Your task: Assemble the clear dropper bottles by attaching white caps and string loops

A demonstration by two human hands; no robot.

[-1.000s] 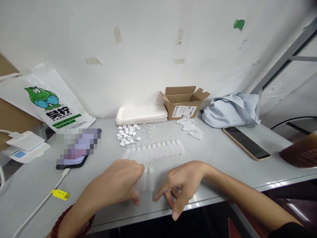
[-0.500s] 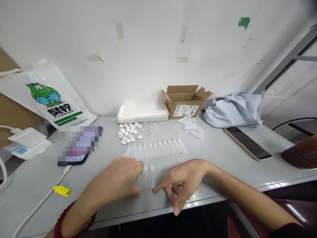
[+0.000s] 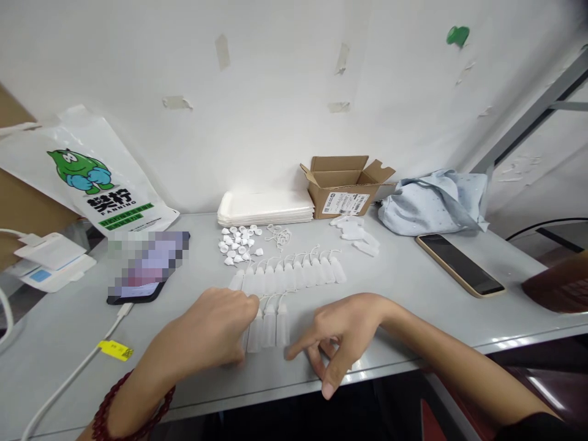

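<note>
Small translucent plastic bottles, with thin white cords at their tops, lie in two rows on the grey table. My left hand (image 3: 215, 324) is closed at the left end of the short front row (image 3: 269, 327). Its fingers and thumb span a small bottle (image 3: 245, 338), which shows only as a sliver past them. Just right of the same row, my right hand (image 3: 340, 340) holds nothing. Its index finger points down-left close to the end bottle, with the thumb apart and the other fingers bent. Behind the hands runs the longer back row (image 3: 294, 274).
White caps (image 3: 239, 244) and loose white cord (image 3: 279, 236) lie behind the bottles, with several translucent pieces (image 3: 353, 231) to their right. White foam trays (image 3: 266, 208), a cardboard box (image 3: 344, 190) and blue cloth (image 3: 432, 202) line the wall. Phones lie left (image 3: 151, 269) and right (image 3: 459, 266).
My left hand has shifted slightly left, uncovering more of the front bottles, which now stand a little further apart. My right hand has barely moved.
</note>
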